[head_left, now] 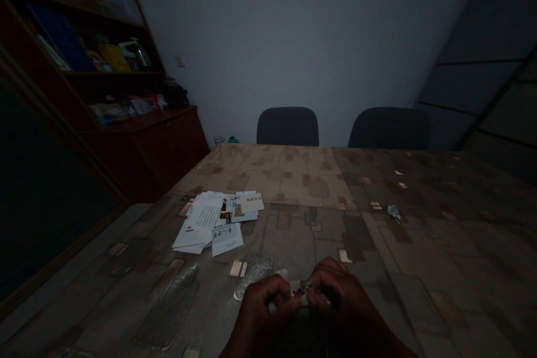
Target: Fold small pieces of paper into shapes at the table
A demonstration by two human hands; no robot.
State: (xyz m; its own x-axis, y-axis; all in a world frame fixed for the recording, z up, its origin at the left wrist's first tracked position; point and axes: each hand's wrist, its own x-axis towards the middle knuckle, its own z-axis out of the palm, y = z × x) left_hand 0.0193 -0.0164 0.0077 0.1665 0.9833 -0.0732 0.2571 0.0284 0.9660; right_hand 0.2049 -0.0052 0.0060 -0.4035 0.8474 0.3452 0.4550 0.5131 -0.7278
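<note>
Nearest the camera: your left hand and right hand, bare, low in view at the near side of the patterned desk. Between them, right of the view's centre line and close to you, sits a small pale piece with red and dark markings. Left grip: thumb and forefinger closed in a pinch on its left side. Right grip: fingertips closed on its right side, other fingers curled in. Light poor; whether the piece is folded, or one part or several, you cannot tell. For handling, judged from this view: use light, even pressure, thumbs opposite forefingers, forearms steady, small finger movements rather than wrist swings. Tilting the marked side toward you should help in such dimness; too hard a pinch could crease or tear it if it is paper. Direction: the visible part seems to run crosswise, from left fingertips to right, slanting slightly; your fingers hide both ends, so its long axis is uncertain, and which end leads cannot be told. Beyond, to the left, lies a loose pile of printed cards; farther right, a small crumpled scrap, apart from your hands.
</note>
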